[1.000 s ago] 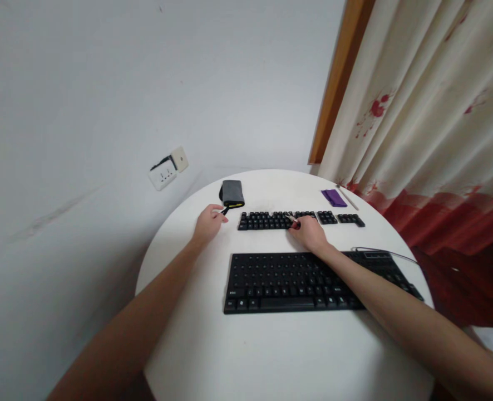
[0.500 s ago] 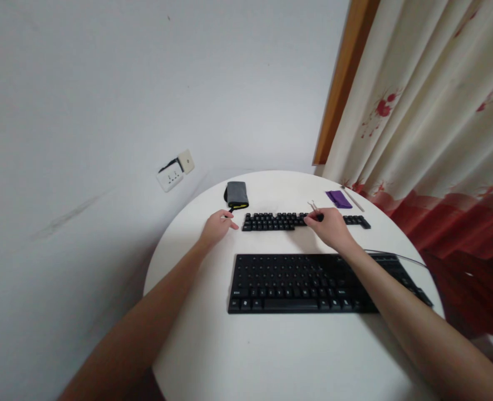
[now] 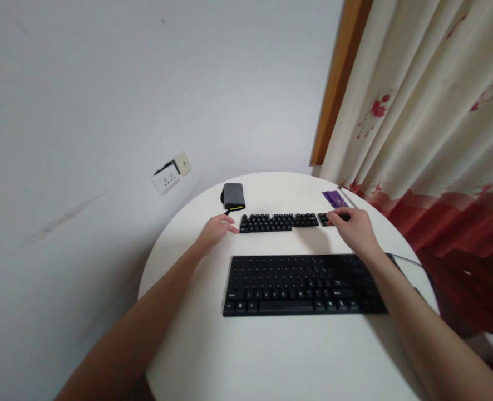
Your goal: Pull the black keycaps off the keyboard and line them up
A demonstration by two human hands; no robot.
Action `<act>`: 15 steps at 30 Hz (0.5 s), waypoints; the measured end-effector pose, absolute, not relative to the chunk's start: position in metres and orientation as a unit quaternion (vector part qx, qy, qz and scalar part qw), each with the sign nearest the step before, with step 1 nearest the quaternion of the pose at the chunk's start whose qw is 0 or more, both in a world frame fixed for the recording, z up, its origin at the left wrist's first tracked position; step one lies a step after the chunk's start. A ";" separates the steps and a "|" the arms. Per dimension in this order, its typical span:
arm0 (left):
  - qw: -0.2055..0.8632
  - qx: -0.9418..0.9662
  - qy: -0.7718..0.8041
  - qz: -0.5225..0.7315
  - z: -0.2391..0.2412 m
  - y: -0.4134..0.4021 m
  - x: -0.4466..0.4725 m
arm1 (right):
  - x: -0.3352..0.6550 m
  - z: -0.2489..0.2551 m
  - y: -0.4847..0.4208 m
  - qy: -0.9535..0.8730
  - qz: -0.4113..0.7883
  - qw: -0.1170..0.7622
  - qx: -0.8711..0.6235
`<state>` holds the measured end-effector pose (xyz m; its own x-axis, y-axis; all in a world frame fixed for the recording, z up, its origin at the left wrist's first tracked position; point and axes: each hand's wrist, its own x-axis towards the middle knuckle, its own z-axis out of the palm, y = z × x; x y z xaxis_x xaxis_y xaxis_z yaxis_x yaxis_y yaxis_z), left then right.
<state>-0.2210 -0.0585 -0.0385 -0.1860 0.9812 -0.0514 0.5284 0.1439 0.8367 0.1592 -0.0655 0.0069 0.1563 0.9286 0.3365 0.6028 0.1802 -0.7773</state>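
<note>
My right hand (image 3: 357,229) is closed over the right-hand group of loose black keycaps (image 3: 323,219). The dark handle of a keycap puller (image 3: 345,217) shows between its fingers; its wire ends are hidden now. To the left lies a longer block of loose keycaps (image 3: 267,223) set in rows. My left hand (image 3: 218,229) rests on the table with fingers apart, their tips by that block's left end, holding nothing. Nearer to me lies a black keyboard (image 3: 288,284), its upper rows showing bare key stems and its lower rows still capped. My right forearm covers part of it.
The round white table (image 3: 246,356) carries a grey pouch (image 3: 233,195) at the back left and a purple packet (image 3: 335,199) at the back right, beside a thin stick. A cable (image 3: 409,260) runs off the right edge. Wall and curtain (image 3: 380,145) stand behind.
My right hand has moved right, from the middle of the loose keycaps to the right-hand group. The puller's wire ends have gone out of sight. My left hand has hardly moved; the view shifted slightly.
</note>
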 end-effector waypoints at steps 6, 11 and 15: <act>0.307 0.614 0.643 0.340 -0.047 -0.057 -0.224 | 0.163 0.004 -0.063 -0.611 0.181 0.458 -0.619; 0.260 0.650 0.642 0.313 -0.058 -0.054 -0.224 | 0.161 0.007 -0.066 -0.607 0.192 0.465 -0.616; 0.208 0.661 0.663 0.283 -0.061 -0.054 -0.220 | 0.160 0.013 -0.069 -0.601 0.198 0.482 -0.606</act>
<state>-0.2200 -0.0543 -0.0605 -0.0407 0.9943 0.0986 0.7591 -0.0334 0.6501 0.1600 -0.0689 0.0129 0.1987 0.9193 0.3397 0.5371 0.1878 -0.8224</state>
